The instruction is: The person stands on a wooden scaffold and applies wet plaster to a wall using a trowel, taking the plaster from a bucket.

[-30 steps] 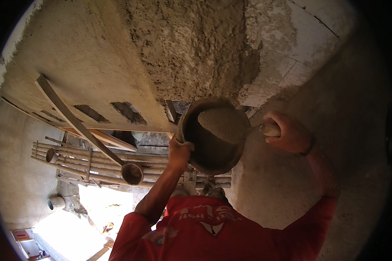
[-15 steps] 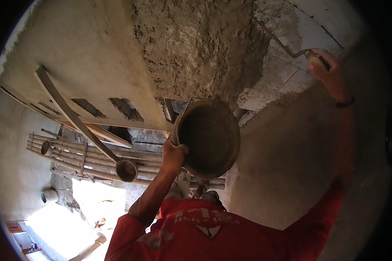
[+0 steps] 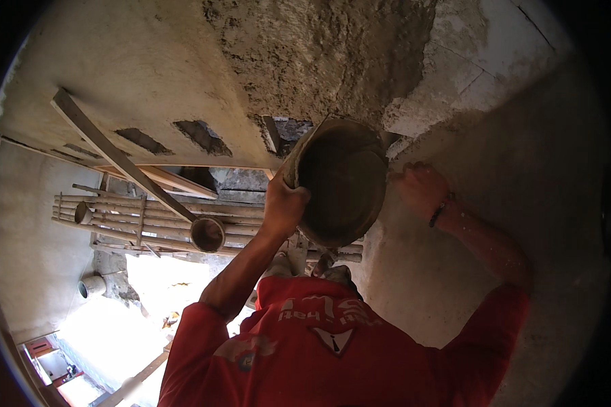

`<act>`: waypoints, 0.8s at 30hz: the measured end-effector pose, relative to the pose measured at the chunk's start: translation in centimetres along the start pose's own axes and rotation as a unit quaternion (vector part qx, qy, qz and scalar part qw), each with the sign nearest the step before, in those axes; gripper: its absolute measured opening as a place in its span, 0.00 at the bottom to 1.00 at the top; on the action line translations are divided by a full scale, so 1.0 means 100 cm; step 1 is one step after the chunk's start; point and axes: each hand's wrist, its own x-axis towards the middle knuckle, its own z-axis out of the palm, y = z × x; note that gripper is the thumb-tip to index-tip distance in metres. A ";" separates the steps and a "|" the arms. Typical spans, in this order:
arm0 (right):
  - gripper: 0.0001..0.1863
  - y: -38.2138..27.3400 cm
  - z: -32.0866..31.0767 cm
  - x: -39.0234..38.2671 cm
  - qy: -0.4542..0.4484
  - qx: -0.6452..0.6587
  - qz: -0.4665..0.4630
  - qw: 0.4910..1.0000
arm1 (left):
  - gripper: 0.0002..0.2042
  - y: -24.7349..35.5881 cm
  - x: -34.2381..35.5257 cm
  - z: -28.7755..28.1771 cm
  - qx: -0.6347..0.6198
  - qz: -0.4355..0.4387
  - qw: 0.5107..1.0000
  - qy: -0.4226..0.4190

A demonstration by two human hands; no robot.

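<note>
The left hand [image 3: 283,207] grips the rim of a round, mortar-caked metal pan [image 3: 339,180], tilted toward the rough wet plaster patch [image 3: 319,54]; the right hand [image 3: 419,190] is closed beside it, its contents hidden.

No packages, signs or screens are showing anywhere in the view. The only printed marking is sitting on the red shirt [image 3: 332,346]: a pale triangular emblem with pale lettering above it, on the chest.

The pan [image 3: 343,180] looks like dull metal, crusted matt grey. The plaster [image 3: 319,54] above is rough, wet and lumpy; the wall [image 3: 129,61] beside it smooth and matt. The poles [image 3: 136,217] are raw bamboo. The shirt [image 3: 332,346] is red cloth.
</note>
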 end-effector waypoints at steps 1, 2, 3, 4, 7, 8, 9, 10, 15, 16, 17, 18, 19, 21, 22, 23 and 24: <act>0.16 -0.004 0.017 0.002 -0.018 0.066 -0.003 0.998 | 0.25 0.002 0.001 0.002 -0.012 -0.006 1.000 -0.002; 0.17 -0.008 0.035 0.003 -0.036 0.132 -0.006 0.991 | 0.25 0.005 0.001 0.005 -0.023 -0.012 1.000 -0.005; 0.18 -0.014 0.040 0.003 -0.055 0.197 -0.012 0.979 | 0.25 0.007 0.000 0.006 -0.036 -0.019 0.999 -0.005; 0.18 -0.018 0.043 0.001 -0.052 0.252 -0.019 0.966 | 0.25 0.005 0.000 0.006 -0.046 -0.032 0.998 -0.006; 0.20 -0.028 0.046 0.000 -0.027 0.384 -0.028 0.923 | 0.25 0.000 0.001 0.003 -0.072 -0.071 0.995 0.001; 0.20 -0.023 0.047 -0.003 -0.006 0.408 -0.022 0.913 | 0.25 0.000 0.001 0.001 -0.079 -0.082 0.993 0.006; 0.21 -0.018 0.043 -0.006 0.016 0.429 -0.014 0.903 | 0.25 0.001 0.003 0.001 -0.089 -0.091 0.992 0.009; 0.22 -0.014 0.037 -0.008 0.023 0.429 -0.006 0.903 | 0.24 0.002 0.003 0.001 -0.085 -0.102 0.991 0.016; 0.23 0.012 -0.002 -0.014 0.021 0.376 0.016 0.926 | 0.24 -0.004 0.006 0.002 -0.068 -0.098 0.993 0.018; 0.23 0.019 -0.013 -0.016 0.017 0.384 0.017 0.923 | 0.23 0.001 0.005 0.002 -0.101 -0.111 0.989 0.019; 0.23 0.026 -0.027 -0.018 0.011 0.391 0.017 0.920 | 0.23 0.004 0.007 0.003 -0.102 -0.108 0.989 0.018; 0.23 0.031 -0.041 -0.021 0.005 0.400 0.015 0.916 | 0.23 0.006 0.008 0.003 -0.102 -0.106 0.989 0.019; 0.22 0.035 -0.056 -0.025 0.032 0.388 0.000 0.921 | 0.23 0.007 0.008 0.002 -0.101 -0.109 0.989 0.023; 0.21 0.046 -0.094 -0.033 0.085 0.361 -0.032 0.928 | 0.24 0.011 0.009 0.002 -0.097 -0.086 0.991 0.025; 0.22 0.052 -0.110 -0.034 0.094 0.342 -0.054 0.934 | 0.24 0.013 0.007 0.000 -0.091 -0.075 0.992 0.033; 0.22 0.061 -0.128 -0.038 0.101 0.320 -0.070 0.940 | 0.24 0.015 0.007 -0.001 -0.091 -0.073 0.993 0.033; 0.23 0.070 -0.144 -0.039 0.109 0.300 -0.091 0.943 | 0.24 0.017 0.006 -0.003 -0.089 -0.070 0.993 0.039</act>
